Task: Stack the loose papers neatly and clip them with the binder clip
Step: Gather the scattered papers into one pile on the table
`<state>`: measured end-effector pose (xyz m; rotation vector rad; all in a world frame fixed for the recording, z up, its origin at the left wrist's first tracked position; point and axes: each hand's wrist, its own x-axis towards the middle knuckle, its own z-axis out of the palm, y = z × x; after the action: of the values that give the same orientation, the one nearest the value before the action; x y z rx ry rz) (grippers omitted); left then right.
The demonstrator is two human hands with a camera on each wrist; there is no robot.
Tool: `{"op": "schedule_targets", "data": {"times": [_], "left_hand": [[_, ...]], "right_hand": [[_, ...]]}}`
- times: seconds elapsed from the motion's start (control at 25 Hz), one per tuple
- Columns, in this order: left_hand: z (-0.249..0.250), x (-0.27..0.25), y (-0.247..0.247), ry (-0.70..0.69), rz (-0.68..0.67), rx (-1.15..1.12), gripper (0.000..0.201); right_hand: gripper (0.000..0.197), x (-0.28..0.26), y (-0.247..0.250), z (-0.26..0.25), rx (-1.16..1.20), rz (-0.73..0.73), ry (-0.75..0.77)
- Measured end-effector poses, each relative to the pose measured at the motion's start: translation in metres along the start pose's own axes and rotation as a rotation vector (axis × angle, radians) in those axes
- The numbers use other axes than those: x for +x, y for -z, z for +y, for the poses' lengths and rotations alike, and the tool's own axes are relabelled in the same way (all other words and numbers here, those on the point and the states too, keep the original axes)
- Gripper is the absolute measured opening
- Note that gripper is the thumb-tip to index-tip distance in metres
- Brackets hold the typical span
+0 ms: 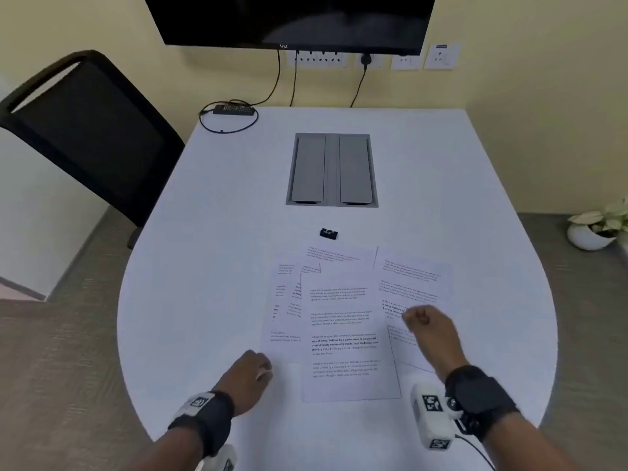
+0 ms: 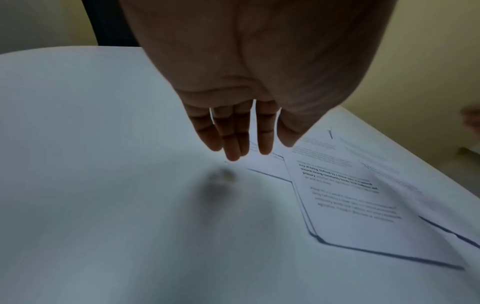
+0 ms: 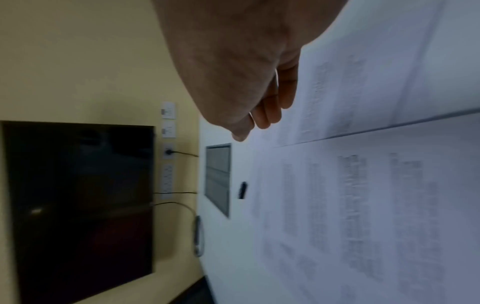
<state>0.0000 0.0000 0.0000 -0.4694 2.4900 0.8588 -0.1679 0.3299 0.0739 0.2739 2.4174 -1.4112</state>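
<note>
Several printed sheets lie fanned and overlapping on the white table point(image 1: 204, 266). One sheet point(image 1: 346, 334) lies on top in the centre, others stick out to the left point(image 1: 283, 300), at the far side point(image 1: 339, 254) and to the right point(image 1: 414, 280). A small black binder clip point(image 1: 328, 233) sits just beyond them, also seen in the right wrist view point(image 3: 242, 190). My left hand point(image 1: 258, 367) hovers at the near left corner of the papers, its fingers point(image 2: 233, 144) straight and pointing down. My right hand point(image 1: 419, 319) is above the right sheet, fingers point(image 3: 267, 117) curled, holding nothing.
A grey cable hatch point(image 1: 332, 169) is set into the table beyond the clip. A black remote with a looped cable point(image 1: 234, 110) lies at the far left corner. A black chair point(image 1: 85, 130) stands to the left, a wall screen point(image 1: 292, 18) ahead, and a potted plant point(image 1: 594, 229) to the right.
</note>
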Motion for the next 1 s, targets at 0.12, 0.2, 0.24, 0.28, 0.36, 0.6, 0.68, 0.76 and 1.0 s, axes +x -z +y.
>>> {"op": "schedule_targets", "data": {"times": [0.12,0.2,0.24,0.28,0.36,0.6,0.68,0.76,1.0], "left_hand": [[0.007,0.018,-0.003,0.036,0.038,-0.041,0.033],[0.012,0.027,-0.005,0.049,0.031,-0.029,0.041],[0.014,0.031,-0.007,0.059,0.03,-0.028,0.044],[0.015,0.034,-0.008,0.068,0.032,-0.02,0.048],[0.019,0.041,-0.009,0.091,0.029,-0.005,0.055],[0.033,0.05,-0.012,0.116,-0.05,0.077,0.061],[0.033,0.051,-0.014,0.114,-0.048,0.087,0.061],[0.032,0.052,-0.015,0.113,-0.039,0.098,0.061],[0.027,0.055,-0.02,0.103,-0.018,0.146,0.066]], "right_hand": [[0.015,0.001,-0.017,0.045,-0.263,-0.105,-0.15],[0.022,-0.004,-0.025,0.072,-0.332,-0.17,-0.244],[0.025,-0.007,-0.028,0.079,-0.35,-0.19,-0.278],[0.026,-0.009,-0.031,0.084,-0.363,-0.201,-0.302],[0.021,-0.011,-0.038,0.091,-0.378,-0.211,-0.343],[0.022,-0.009,-0.063,0.09,-0.177,-0.255,-0.401],[0.025,-0.008,-0.071,0.083,-0.111,-0.274,-0.397],[0.023,-0.007,-0.077,0.07,-0.062,-0.301,-0.36],[0.025,0.001,-0.085,0.047,-0.067,-0.494,-0.195]]}}
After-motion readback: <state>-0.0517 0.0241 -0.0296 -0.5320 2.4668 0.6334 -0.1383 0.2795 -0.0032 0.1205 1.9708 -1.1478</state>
